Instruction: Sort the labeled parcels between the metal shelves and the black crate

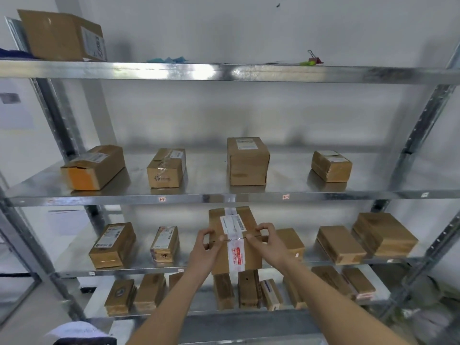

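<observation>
You face shiny silver galvanised metal shelves (224, 73) against a white wall (249, 26). The brown cardboard parcel (234, 245) in front of you carries white tape printed with red marks. The long brown box (92, 168) on the left has an orange end. A red binder clip (314, 58) sits up top.

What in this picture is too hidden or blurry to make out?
- Black crate: not in the head view at all.
- Label text on the held parcel: too small and blurred.
- Parcel behind the right hand: partly hidden.
- Lowest-shelf boxes: covered by the forearms.
- Left hand hides the parcel's left side.
</observation>
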